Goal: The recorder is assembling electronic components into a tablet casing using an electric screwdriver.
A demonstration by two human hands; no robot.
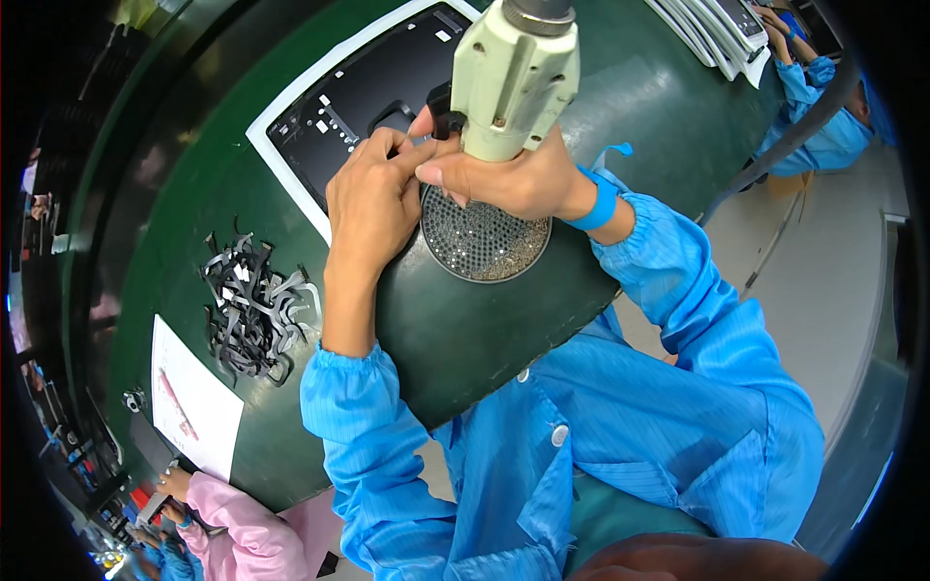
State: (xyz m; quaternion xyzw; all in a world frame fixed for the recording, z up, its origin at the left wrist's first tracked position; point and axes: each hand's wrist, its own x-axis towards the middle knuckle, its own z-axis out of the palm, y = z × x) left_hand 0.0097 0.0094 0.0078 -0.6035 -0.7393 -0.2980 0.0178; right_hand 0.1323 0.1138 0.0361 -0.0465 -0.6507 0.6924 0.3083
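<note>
My right hand point(523, 179), a blue band at its wrist, is closed around a pale green power screwdriver point(513, 82) with a black lever on its side. My left hand point(373, 198) is beside it, fingers curled and pinched together close to the right fingertips. What they pinch, if anything, is hidden. Below both hands sits a round perforated dish point(484, 237) with small screws gathered mostly along its near right part. Just beyond the hands a flat black panel point(334, 107) with small white labels lies on a white sheet. The screwdriver's tip cannot be seen.
On the green table point(465, 339), a heap of black and grey ribbon cables point(252, 310) lies left of my forearm. Further left is a white paper point(194, 397). White-wrapped panels point(702, 34) are stacked far right. Co-workers in pink point(252, 523) and blue point(814, 116) sit nearby.
</note>
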